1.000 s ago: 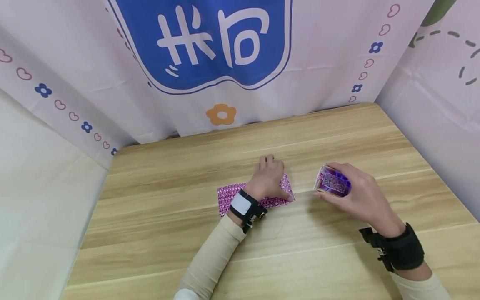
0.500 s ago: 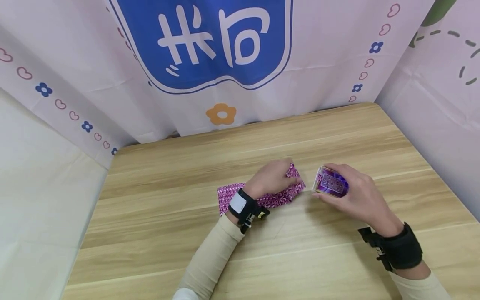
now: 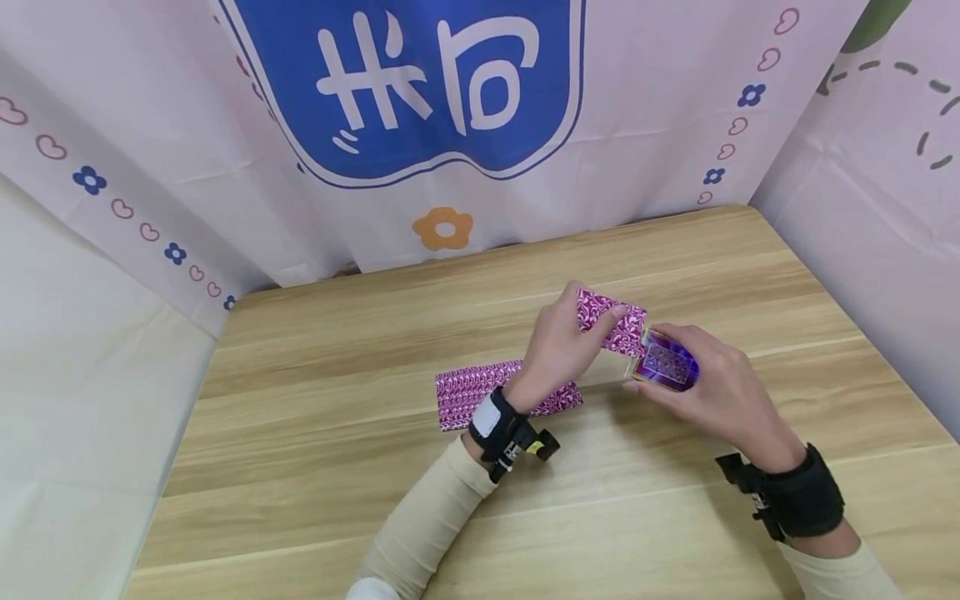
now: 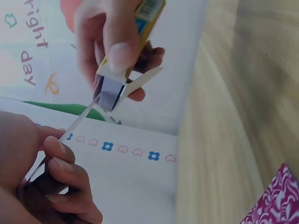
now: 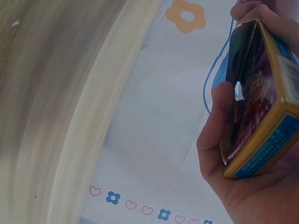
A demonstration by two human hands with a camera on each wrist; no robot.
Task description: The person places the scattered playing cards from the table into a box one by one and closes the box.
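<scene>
My left hand (image 3: 558, 346) pinches a thin playing card (image 3: 628, 335) with a magenta-and-white swirled back, thumb on top. The card's far corner is right at the mouth of a purple card box (image 3: 667, 367). My right hand (image 3: 723, 387) grips that box by its sides, above the table. In the left wrist view the card is edge-on, its tip at the box's open end (image 4: 110, 93), where a white flap (image 4: 144, 79) stands out. Yellow edges and a barcode show on the box (image 5: 257, 98) in the right wrist view. Below my left wrist lies a spread row of matching cards (image 3: 472, 396), partly covered.
The wooden table (image 3: 315, 467) bears the cards. A white printed curtain (image 3: 637, 167) with a blue emblem hangs along its back edge. More white cloth (image 3: 885, 250) stands at the right side, and a pale sheet (image 3: 75, 400) at the left.
My left hand has gathered a card from the right end of the row, lifted it and brought it up and rightward to the box. My right hand has barely moved with the box.
</scene>
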